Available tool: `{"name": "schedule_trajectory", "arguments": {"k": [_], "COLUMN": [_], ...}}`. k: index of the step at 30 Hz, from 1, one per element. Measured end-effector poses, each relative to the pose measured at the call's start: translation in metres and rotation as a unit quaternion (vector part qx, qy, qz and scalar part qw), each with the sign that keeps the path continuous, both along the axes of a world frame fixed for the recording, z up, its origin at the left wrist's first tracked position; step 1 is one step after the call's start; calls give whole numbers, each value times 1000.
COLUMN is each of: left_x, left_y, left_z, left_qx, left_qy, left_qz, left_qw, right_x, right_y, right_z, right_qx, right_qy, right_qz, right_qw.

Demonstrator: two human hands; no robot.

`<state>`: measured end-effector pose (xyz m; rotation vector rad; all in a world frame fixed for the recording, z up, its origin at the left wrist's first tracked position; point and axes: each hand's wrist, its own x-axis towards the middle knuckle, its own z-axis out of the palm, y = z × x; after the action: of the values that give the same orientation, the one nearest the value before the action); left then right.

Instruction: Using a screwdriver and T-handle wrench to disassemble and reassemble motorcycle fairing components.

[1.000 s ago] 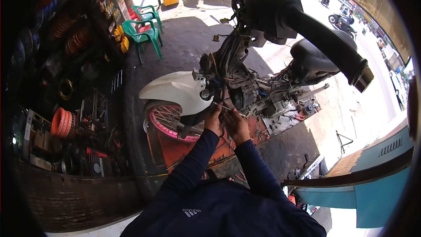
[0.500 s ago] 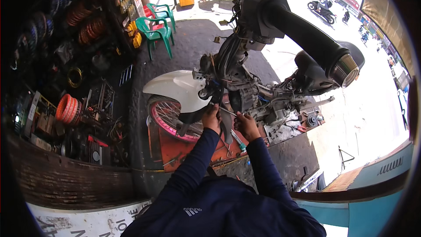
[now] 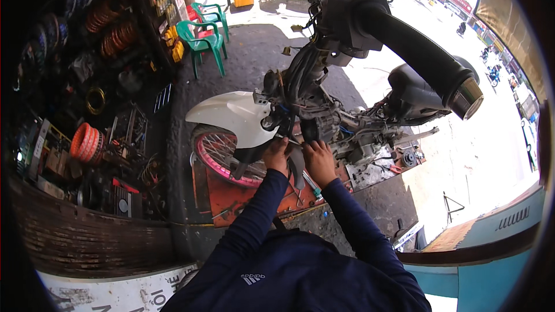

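Note:
A partly stripped motorbike stands before me, with a white front fender [image 3: 228, 110], a pink-rimmed wheel [image 3: 217, 153] and bare cables and metal parts along its frame [image 3: 347, 121]. My left hand [image 3: 277, 156] is closed just behind the fender, its fingertips pinching at a small spot near a thin metal piece; what they hold is too small to name. Close on its right, my right hand [image 3: 319, 162] is closed with curled fingers against a dark part [image 3: 309, 132] of the frame. Its grip is hidden under the fingers. A black flap [image 3: 296, 167] hangs between the hands.
The bike rests on a red platform [image 3: 272, 199], where a teal-ended tool [image 3: 314, 188] and red-handled pliers [image 3: 395, 169] lie. The handlebar grip [image 3: 416, 52] juts out at upper right. Green chairs [image 3: 199, 43] stand far left; orange rims [image 3: 88, 143] and tools crowd the left side.
My right hand has moved left and up, from a shiny rod drawn out between the hands to the dark frame part. That rod is now mostly out of sight. The left hand stays nearly in place.

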<state>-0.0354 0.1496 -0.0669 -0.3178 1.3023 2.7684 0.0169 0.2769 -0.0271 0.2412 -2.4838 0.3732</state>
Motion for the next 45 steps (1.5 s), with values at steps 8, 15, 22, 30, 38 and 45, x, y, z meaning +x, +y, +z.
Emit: {"name": "schedule_trajectory", "arguments": {"k": [8, 15, 22, 30, 38, 45], "left_x": [2, 0, -4, -6, -9, -9], "left_y": [-8, -8, -6, -2, -3, -4], "left_z": [5, 8, 3, 2, -7, -6], "left_qx": [96, 102, 184, 168, 225, 174], "left_qy": [26, -23, 5, -11, 35, -9], "left_qz": [-34, -36, -59, -54, -89, -68], "left_qw": [994, 994, 981, 984, 970, 982], "right_x": [-22, -23, -25, -25, -24, -25], "right_y": [-24, -27, -21, -28, -17, -21], "right_z": [21, 26, 33, 37, 37, 31], "right_qx": [86, 70, 98, 74, 95, 78], "right_qy": [-123, -63, -153, -85, -188, -84], "right_qz": [18, -21, 8, -37, 15, -50], "right_qw": [989, 995, 983, 993, 978, 992]}}
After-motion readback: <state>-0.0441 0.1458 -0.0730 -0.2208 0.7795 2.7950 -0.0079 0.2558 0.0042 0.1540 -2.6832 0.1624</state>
